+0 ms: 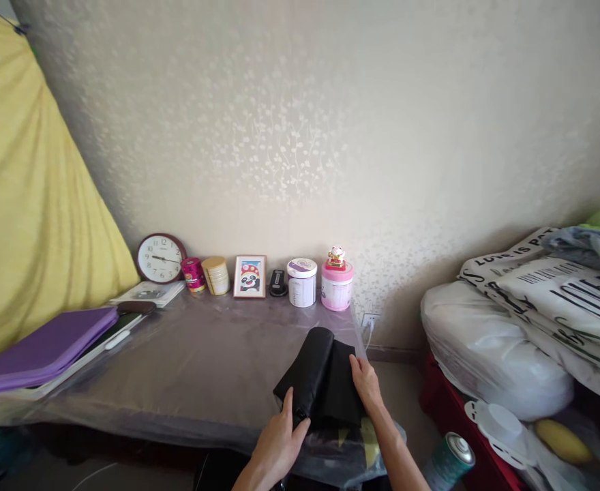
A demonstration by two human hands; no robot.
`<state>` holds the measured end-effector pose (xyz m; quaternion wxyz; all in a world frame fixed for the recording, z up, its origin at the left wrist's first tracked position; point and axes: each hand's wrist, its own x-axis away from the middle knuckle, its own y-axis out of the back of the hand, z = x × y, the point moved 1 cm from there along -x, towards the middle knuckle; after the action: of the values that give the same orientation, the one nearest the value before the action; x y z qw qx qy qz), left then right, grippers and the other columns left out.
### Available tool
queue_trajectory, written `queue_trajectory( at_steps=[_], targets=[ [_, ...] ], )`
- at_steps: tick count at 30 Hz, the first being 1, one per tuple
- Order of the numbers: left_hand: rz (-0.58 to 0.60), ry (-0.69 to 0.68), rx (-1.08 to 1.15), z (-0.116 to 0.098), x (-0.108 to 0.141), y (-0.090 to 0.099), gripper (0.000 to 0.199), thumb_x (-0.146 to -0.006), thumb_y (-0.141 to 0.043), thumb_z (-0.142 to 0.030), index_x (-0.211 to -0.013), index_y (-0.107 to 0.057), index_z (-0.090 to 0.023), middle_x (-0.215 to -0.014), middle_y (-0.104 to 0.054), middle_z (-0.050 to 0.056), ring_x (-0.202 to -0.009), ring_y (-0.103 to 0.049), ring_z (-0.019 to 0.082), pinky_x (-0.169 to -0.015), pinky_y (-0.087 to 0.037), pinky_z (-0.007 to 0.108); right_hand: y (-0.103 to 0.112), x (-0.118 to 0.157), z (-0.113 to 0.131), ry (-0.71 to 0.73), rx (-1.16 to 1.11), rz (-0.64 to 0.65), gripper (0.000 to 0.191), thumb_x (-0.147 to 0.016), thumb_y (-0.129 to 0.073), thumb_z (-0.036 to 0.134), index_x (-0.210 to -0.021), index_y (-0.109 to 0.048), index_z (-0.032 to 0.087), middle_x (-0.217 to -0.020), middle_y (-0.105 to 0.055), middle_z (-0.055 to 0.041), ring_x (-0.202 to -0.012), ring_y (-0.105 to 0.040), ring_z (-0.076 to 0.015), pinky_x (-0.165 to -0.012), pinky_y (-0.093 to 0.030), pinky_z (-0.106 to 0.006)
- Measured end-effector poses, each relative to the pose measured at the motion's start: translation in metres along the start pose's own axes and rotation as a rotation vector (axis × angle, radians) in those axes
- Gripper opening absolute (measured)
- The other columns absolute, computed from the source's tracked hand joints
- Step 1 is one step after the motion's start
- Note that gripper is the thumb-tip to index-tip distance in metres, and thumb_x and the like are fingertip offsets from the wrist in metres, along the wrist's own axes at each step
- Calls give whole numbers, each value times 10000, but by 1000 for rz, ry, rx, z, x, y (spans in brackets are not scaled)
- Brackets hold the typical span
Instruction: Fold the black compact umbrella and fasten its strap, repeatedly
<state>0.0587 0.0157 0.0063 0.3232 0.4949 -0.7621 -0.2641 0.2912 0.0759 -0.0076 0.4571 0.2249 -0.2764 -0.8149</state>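
Note:
A folded black cloth item (320, 380) lies near the front edge of the plastic-covered table (202, 368), in a thick, layered bundle. Its exact kind is hard to tell. My left hand (279, 450) grips its lower left side, with the thumb raised against the dark fabric. My right hand (365, 382) holds the right side of the same bundle, fingers pressed on the upper fold. A yellow patch (369, 442) shows under the plastic below the bundle.
Along the wall stand a wall clock (161, 258), tins, a framed panda picture (249, 276), a stapler (278, 283) and jars. A purple folder (44, 351) lies at the table's left. Bagged bedding (499, 348) and a spray can (449, 462) sit to the right, past the table edge.

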Motion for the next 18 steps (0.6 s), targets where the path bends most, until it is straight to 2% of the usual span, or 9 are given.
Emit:
queue_trajectory(
  at_steps=[3, 8, 14, 18],
  targets=[
    [-5, 10, -11, 1, 0, 3, 653, -855, -333, -411, -1393, -98, -124, -1185, -560, 110, -1032, -556, 187, -834, -376, 232, -2, -1, -10, 15, 12, -19, 337, -803, -319, 419, -657, -545, 217, -731, -656, -73, -733, -619, -216, -614, -399, -269],
    [-13, 89, -150, -4, 1, 0, 620, -875, -319, -371, -1399, -75, -146, -995, -640, 101, -905, -606, 207, -745, -405, 269, 3, 0, -17, 19, -101, -60, 364, -771, -340, 467, -668, -572, 206, -700, -658, -71, -685, -607, -210, -600, -395, -271],
    [-34, 105, -243, -5, -2, -8, 630, -873, -332, -351, -1400, -64, -135, -984, -639, 121, -882, -608, 216, -737, -406, 291, -2, -2, 17, 141, -195, -82, 428, -763, -350, 531, -633, -571, 188, -603, -615, -38, -605, -572, -188, -561, -396, -261],
    [-46, 96, -238, -2, -4, -11, 648, -866, -350, -341, -1399, -55, -121, -985, -639, 128, -895, -604, 217, -752, -403, 294, -11, -8, 40, 145, -204, -65, 412, -769, -385, 494, -779, -622, 157, -726, -664, -75, -713, -610, -215, -631, -432, -273]
  ],
)
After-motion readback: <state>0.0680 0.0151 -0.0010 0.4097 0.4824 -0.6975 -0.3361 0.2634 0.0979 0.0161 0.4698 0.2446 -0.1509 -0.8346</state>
